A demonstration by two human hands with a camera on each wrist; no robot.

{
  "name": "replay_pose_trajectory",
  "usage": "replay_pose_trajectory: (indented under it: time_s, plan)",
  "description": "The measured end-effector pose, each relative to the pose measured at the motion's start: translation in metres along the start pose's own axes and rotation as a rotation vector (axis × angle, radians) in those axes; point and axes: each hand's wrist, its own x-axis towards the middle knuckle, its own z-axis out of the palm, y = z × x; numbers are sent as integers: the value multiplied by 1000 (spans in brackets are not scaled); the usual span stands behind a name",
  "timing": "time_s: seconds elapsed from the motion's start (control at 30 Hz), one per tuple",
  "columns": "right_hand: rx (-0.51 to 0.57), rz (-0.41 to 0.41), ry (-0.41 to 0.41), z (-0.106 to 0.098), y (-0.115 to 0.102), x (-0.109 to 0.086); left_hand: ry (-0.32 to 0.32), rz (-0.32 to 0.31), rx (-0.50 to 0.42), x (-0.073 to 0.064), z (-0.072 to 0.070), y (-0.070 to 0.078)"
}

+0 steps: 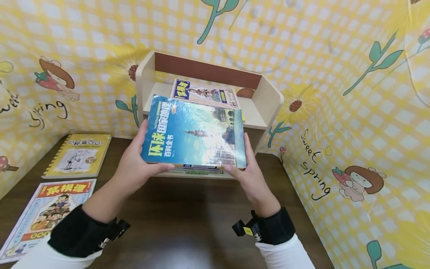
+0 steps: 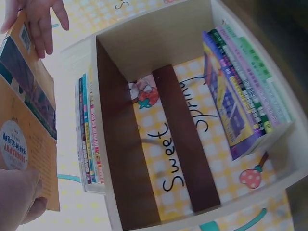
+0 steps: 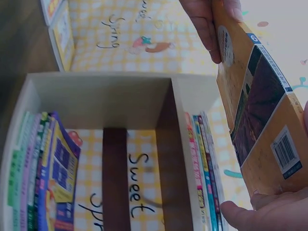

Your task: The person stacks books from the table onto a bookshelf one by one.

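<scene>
A book with a glossy blue cover showing a tower and buildings is held between both hands, before the upper part of a small wooden bookshelf. My left hand grips its left side, thumb along the near edge. On the opposite side my right hand grips the near right corner, thumb at the edge. The wrist views show the book's orange back with a barcode, and fingers of the right hand against it. Part of the shelf is hidden behind the book.
A pink comic book lies on top of other books on the upper shelf. Several books fill one end of the lower compartment. A yellow spiral-bound book and a comic magazine lie on the dark table at left. Patterned cloth surrounds it.
</scene>
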Motion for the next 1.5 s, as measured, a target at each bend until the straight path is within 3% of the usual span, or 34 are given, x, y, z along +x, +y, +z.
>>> replay_pose_trajectory:
  time_s: [0.17,0.37,0.5,0.73,0.93,1.2,1.5]
  plan:
    - [-40,4,49,-10,-8,19,-25,-3,8,28,1,9]
    - [-156,53,145,-17,-18,49,-57,-99,-49,63,-1,20]
    - [-197,102,186,-20,-18,63,-76,-136,-68,77,0,19]
    - [-269,171,266,-20,-17,77,-73,-227,1,96,2,17]
    - [-353,155,306,-22,-21,91,-64,-134,51,116,4,22]
    - [-438,213,301,-32,-21,109,-78,-158,146,136,6,23]
    - [-491,186,302,-38,-17,128,-44,-161,168,151,9,16]
